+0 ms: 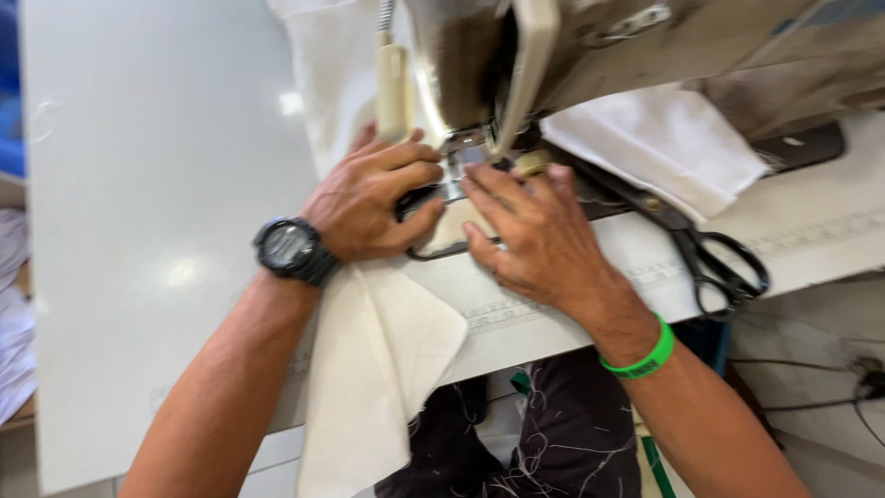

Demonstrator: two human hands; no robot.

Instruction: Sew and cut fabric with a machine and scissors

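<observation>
Head view: white sewing table (166, 231), cream fabric (378, 360) overhanging edge, black scissors (710, 254) right.

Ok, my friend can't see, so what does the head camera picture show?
Two bare hands press cream cloth flat under a sewing machine on a white table. The left hand, with a black watch on its wrist, and the right hand, with a green wristband, sit by the needle. Black scissors lie to the right.

cream cloth (378, 350), plain; white table (138, 231); black scissors (710, 254); black watch (290, 247); bright green wristband (643, 358); beige-grey sewing machine (645, 46); white folded fabric (664, 143); dark trousers (562, 433), pale thread scraps on them
</observation>
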